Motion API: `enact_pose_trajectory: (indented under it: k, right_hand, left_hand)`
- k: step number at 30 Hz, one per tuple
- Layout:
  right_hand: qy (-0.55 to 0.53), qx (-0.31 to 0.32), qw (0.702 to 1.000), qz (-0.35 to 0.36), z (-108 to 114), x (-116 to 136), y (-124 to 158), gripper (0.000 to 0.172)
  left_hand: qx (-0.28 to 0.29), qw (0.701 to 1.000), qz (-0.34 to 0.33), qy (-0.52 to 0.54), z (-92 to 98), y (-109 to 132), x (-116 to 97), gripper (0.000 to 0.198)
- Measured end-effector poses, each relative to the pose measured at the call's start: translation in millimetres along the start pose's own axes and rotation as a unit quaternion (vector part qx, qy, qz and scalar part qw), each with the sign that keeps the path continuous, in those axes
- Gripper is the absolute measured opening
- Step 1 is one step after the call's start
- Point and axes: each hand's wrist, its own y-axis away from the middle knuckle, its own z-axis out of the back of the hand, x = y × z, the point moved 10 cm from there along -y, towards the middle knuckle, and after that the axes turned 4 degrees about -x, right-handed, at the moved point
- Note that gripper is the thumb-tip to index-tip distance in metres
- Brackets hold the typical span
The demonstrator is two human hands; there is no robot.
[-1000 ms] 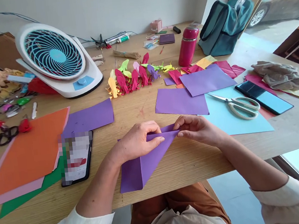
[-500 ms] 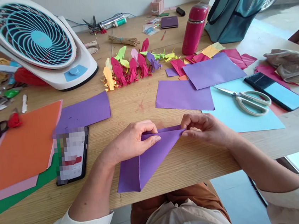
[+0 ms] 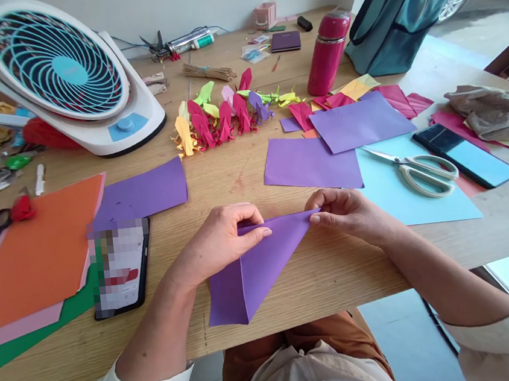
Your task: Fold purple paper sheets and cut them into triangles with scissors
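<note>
Between my hands, near the table's front edge, is a sheet of purple paper (image 3: 266, 262) with one corner folded over diagonally. My left hand (image 3: 227, 236) pinches its upper edge, thumb on the front and fingers behind. At the pointed right corner, the thumb and fingertips of my right hand (image 3: 345, 214) grip the paper. The lower left part is a single layer, with the fold's edge standing slightly off it. Beyond my hands lie more purple sheets (image 3: 310, 163) and a row of small folded paper figures (image 3: 223, 115) in several colours.
Scissors (image 3: 420, 170) rest on light blue paper (image 3: 420, 209) at right, beside a dark phone (image 3: 464, 156). A second phone (image 3: 124, 271) and orange paper (image 3: 42, 249) lie at left. Behind stand a fan (image 3: 65, 77), a red flask (image 3: 328, 52) and a teal bag (image 3: 395, 18).
The folded corner's two upper edges have come together, so the gap between them has closed. The sheet's lower left end has shifted slightly right. Both hands keep their pinch.
</note>
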Motion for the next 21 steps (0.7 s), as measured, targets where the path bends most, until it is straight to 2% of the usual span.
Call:
enact_pose_trajectory:
  k: [5, 11, 17, 21]
  right_hand:
    - [-0.088, -0.024, 0.996, -0.008, 3.8, -6.4, -2.6, 0.025]
    - [-0.118, -0.041, 0.99, -0.064, 5.9, -15.6, -1.3, 0.04]
    - [-0.109, -0.018, 0.993, -0.051, -0.2, -8.4, -0.8, 0.027]
    - [-0.116, -0.021, 0.992, -0.049, 0.4, -8.2, -0.6, 0.025]
  left_hand:
    - [-0.062, 0.998, -0.017, -0.014, 9.3, 3.6, -13.8, 0.013]
    - [-0.131, 0.987, -0.055, -0.07, 15.6, 13.5, -36.5, 0.015]
    - [-0.169, 0.974, -0.096, -0.112, 15.2, 24.1, -57.3, 0.014]
    - [-0.191, 0.968, -0.109, -0.121, 16.5, 28.4, -65.6, 0.013]
